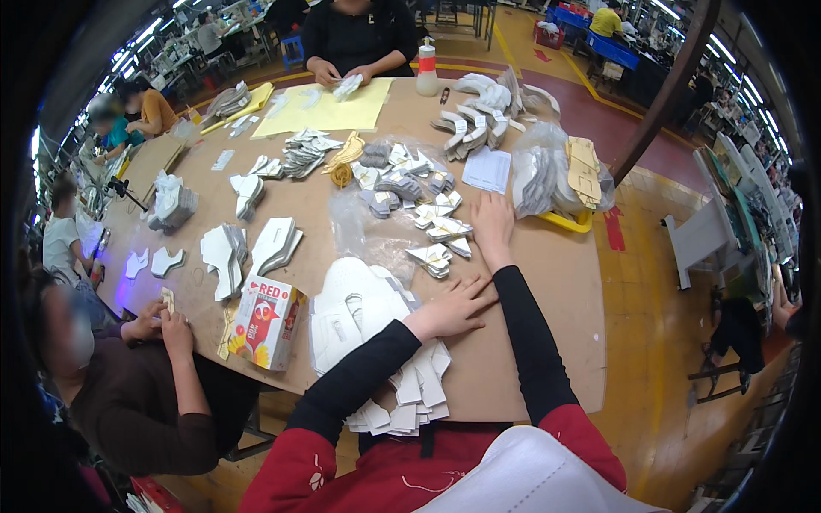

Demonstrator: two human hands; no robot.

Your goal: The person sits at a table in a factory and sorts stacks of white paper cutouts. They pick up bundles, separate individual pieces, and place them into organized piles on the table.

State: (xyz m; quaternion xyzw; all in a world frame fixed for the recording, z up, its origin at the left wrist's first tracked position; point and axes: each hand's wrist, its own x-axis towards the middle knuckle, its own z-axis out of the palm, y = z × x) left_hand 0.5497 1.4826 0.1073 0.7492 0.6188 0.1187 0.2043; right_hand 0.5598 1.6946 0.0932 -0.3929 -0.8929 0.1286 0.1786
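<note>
My left hand [455,308] lies on the brown tabletop [547,316] with fingers spread and nothing in it. Just left of it is a stack of large white cut-out pieces [355,299]. Overlapping white pieces [421,389] fan out at the near edge, below my left wrist. Farther forward, my right hand [493,224] rests palm down with its fingers stretched out. Small bundles of white and grey pieces [445,224] sit close beside it on the left. Beyond its fingertips lies a white printed sheet [487,169].
A red-and-white carton [267,323] stands at the left edge beside a seated person [145,385]. Across the table another person [359,43] handles pieces over a yellow sheet [325,107]. A white bottle [427,68] stands there. A yellow tray [569,222] holds bagged pieces at right.
</note>
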